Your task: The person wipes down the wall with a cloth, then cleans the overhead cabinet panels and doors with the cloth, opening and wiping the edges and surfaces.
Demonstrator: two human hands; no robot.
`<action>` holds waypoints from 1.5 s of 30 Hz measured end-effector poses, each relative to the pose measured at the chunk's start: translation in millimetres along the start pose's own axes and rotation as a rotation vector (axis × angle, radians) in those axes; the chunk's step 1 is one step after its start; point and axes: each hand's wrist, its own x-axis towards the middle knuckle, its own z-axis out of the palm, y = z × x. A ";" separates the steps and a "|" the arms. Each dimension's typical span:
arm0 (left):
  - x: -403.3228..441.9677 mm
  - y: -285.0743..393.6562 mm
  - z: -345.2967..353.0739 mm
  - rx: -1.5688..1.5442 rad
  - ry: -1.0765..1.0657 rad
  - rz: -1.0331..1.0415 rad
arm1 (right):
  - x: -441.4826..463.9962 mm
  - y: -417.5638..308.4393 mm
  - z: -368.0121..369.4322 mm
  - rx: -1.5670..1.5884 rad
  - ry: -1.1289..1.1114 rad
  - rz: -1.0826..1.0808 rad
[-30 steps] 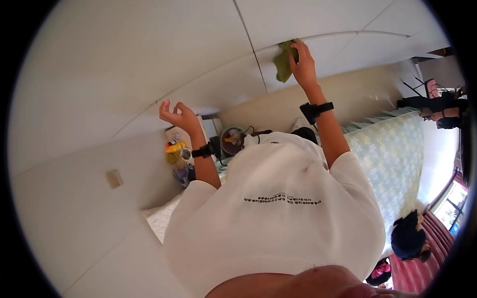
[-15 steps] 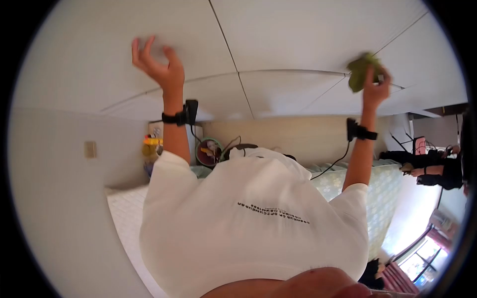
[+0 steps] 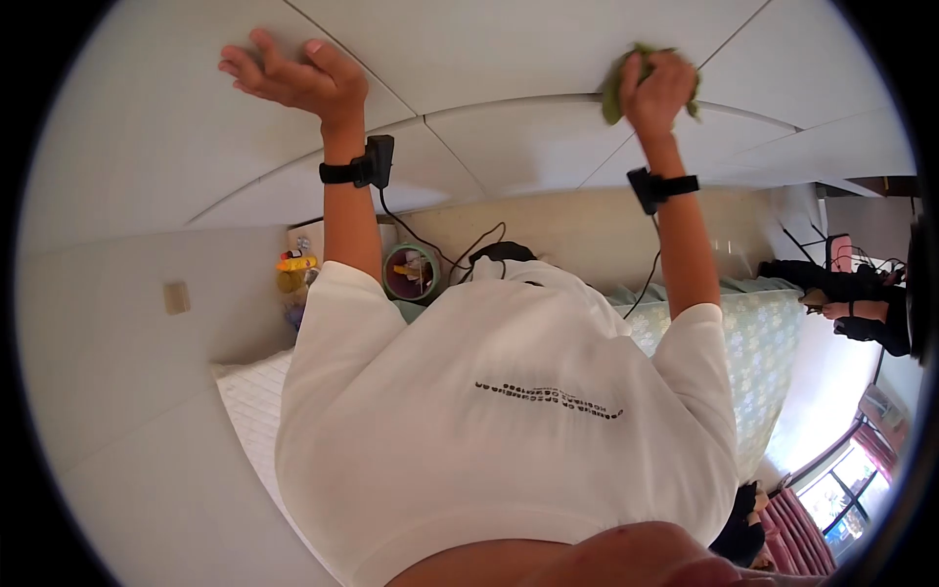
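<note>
My right hand [image 3: 657,96] is closed on a crumpled olive-green cloth [image 3: 614,90] and holds it against a white panelled surface [image 3: 509,49], beside a dark seam. Cloth edges stick out on both sides of the fingers. At the upper left, my left hand [image 3: 298,78] is open and holds nothing. Its fingers are apart and partly bent, close to the same white surface; I cannot tell if they touch it. Each wrist wears a black strap with a small black device and a cable.
A bed with a pale floral cover [image 3: 753,342] lies behind my arms. A round bin [image 3: 411,272] with items in it and yellow-topped bottles [image 3: 296,262] stand left of centre. Another person's arm [image 3: 861,309] shows at the right, near a window [image 3: 846,494]. A switch plate [image 3: 176,297] is on the left wall.
My right hand has moved left and up across the panels with the cloth. My left hand has shifted up and slightly left, and its fingers have turned further leftward. The view has shifted slightly.
</note>
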 end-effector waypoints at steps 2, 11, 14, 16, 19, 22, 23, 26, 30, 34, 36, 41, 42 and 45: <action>2.1 -0.4 1.9 0.002 0.019 0.039 | -42.2 -19.7 1.9 0.154 -0.066 -0.001; 1.5 -7.8 -2.3 -0.015 0.007 0.068 | -6.6 86.5 -23.8 0.038 -0.176 0.075; 1.0 -8.8 -0.8 -0.036 0.022 0.074 | 59.7 142.3 -29.2 -0.217 0.028 0.022; 0.9 -11.3 1.2 -0.044 0.028 0.084 | 64.4 148.2 -14.6 -0.172 0.037 0.092; 1.6 -11.0 -2.0 -0.031 0.008 0.082 | 51.5 127.0 1.0 0.036 0.166 0.372; 0.1 -6.8 -4.0 -0.020 -0.027 0.043 | 25.0 77.0 16.5 0.107 0.247 0.448; 0.5 -6.7 -4.6 -0.036 -0.020 0.018 | 17.8 52.5 20.1 0.147 0.226 0.448; -0.4 -7.9 -4.1 -0.053 -0.003 0.016 | -13.8 -20.9 24.2 0.230 0.079 0.420; -1.2 -12.4 -5.0 -0.084 -0.019 0.008 | -34.3 -32.9 16.3 0.231 -0.093 -0.184; -0.2 -8.5 -3.7 -0.071 -0.018 -0.016 | -51.8 62.8 -2.3 0.200 -0.426 -0.277; -0.6 -9.0 -3.8 -0.076 -0.030 -0.052 | -45.0 120.2 -14.9 -0.056 -0.270 -0.218; 2.2 -7.1 -0.4 -0.048 0.004 0.007 | -87.7 156.1 2.1 0.130 -0.042 0.481; 3.5 -6.8 1.7 -0.044 -0.006 0.009 | -98.0 151.0 3.8 0.269 -0.001 0.569; 3.8 -12.1 -2.4 -0.036 -0.058 0.055 | -179.8 166.7 19.8 0.374 -0.053 0.710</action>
